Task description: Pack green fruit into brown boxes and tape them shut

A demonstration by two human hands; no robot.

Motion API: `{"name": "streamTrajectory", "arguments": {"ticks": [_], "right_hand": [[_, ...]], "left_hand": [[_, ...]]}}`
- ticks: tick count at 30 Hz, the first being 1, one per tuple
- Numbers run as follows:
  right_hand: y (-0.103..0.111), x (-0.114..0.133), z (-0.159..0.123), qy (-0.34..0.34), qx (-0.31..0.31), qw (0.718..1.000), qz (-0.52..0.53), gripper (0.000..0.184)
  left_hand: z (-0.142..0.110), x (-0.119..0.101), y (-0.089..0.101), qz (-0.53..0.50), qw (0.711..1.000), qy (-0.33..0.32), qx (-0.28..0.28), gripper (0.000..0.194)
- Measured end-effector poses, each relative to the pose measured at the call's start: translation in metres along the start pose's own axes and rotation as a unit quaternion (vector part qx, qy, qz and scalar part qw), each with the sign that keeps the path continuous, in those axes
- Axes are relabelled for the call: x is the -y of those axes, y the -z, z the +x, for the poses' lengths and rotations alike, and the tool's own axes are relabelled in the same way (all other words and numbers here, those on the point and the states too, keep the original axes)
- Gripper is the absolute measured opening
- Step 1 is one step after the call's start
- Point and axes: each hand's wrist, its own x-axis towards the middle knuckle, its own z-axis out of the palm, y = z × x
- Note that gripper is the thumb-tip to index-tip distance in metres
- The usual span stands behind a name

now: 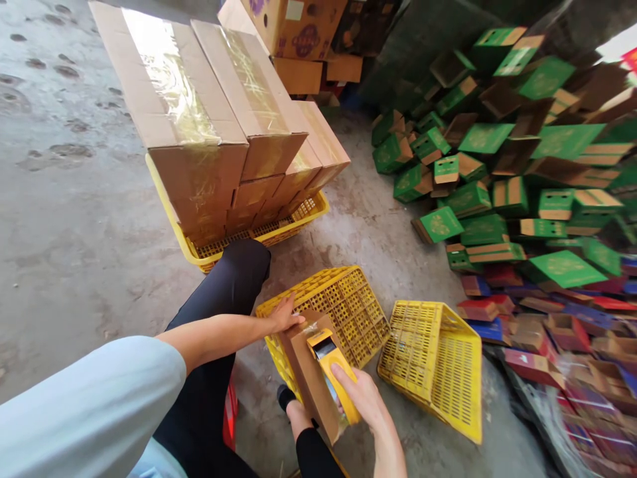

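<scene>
My right hand is closed around a yellow tape dispenser, which lies along the top of a brown cardboard box. A bit of clear tape shows at the near end of the box. My left hand rests at the box's other end with its fingers stretched out and apart. Under the box is a yellow plastic basket, turned with its slatted bottom upward. My legs are on either side of the box.
Taped cardboard boxes stand in a yellow basket ahead on the left. Another yellow basket lies tipped at the right. Green cartons are heaped on the far right, with red and blue cartons below them.
</scene>
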Motion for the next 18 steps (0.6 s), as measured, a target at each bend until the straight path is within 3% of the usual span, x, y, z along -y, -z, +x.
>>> {"name": "streamTrajectory", "arguments": {"ticks": [2,3,7,12,18], "right_hand": [[0.001,-0.003,0.002,-0.009,0.003,1.0,0.002,0.05],[0.001,-0.005,0.003,-0.014,0.006,1.0,0.003,0.051],[0.001,-0.01,0.008,-0.027,0.005,1.0,-0.006,0.055],[0.002,-0.014,0.013,-0.015,0.003,1.0,-0.002,0.055],[0.002,-0.013,0.013,-0.008,-0.003,1.0,0.006,0.05]], "left_hand": [[0.0,-0.002,0.003,0.003,1.0,0.001,-0.01,0.084],[-0.001,-0.004,0.003,0.002,1.0,-0.001,-0.01,0.087],[-0.015,-0.018,-0.007,-0.014,0.999,-0.022,0.02,0.059],[-0.04,-0.022,-0.018,-0.031,0.992,-0.03,0.115,0.071],[-0.034,-0.015,-0.009,-0.023,0.984,-0.003,0.175,0.089]]}}
